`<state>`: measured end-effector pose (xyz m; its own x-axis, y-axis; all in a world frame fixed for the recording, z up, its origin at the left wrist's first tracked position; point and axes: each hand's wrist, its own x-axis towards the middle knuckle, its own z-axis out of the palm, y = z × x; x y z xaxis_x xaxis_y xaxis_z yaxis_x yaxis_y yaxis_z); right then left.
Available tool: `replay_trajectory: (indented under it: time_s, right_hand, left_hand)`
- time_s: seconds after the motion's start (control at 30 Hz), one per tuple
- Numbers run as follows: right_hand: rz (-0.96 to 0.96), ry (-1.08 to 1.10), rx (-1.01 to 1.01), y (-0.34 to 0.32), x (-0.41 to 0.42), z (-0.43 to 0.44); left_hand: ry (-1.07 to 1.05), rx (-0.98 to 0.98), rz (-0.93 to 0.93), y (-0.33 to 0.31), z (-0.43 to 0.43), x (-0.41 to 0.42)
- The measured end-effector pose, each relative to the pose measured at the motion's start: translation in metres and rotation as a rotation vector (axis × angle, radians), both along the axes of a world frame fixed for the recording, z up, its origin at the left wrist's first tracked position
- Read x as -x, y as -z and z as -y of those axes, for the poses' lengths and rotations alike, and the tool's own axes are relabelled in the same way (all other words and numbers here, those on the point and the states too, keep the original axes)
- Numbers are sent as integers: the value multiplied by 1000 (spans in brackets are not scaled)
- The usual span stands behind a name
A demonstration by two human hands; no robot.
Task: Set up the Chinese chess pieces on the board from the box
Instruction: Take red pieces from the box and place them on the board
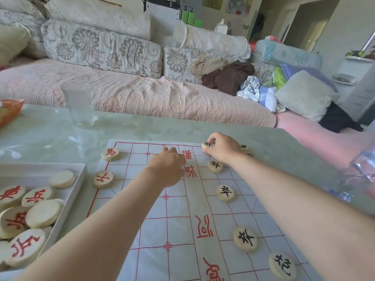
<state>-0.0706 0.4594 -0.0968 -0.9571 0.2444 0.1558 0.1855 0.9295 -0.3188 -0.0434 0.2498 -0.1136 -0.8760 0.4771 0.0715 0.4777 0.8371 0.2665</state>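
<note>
A white paper board with red grid lines lies on the table. My right hand pinches a black-lettered piece at the board's far edge. My left hand reaches over the far middle of the board with fingers curled; what it holds is hidden. Black-lettered pieces sit down the right side, red-lettered pieces at the far left. The white box at the left holds several red-lettered pieces.
A clear glass stands on the table beyond the board at left. A clear plastic object is at the right edge, an orange item at far left. A sofa with cushions and clothes runs behind the table.
</note>
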Motion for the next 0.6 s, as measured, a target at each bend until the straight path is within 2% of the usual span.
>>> replay_trajectory:
  time_s: [0.33, 0.6]
  right_hand:
    - [-26, -51, -92, -4, 2, 13]
    - [-63, -261, 114, -16, -39, 83]
  left_hand:
    - [15, -4, -16, -6, 6, -3]
    - [-64, 7, -110, -28, 49, -15]
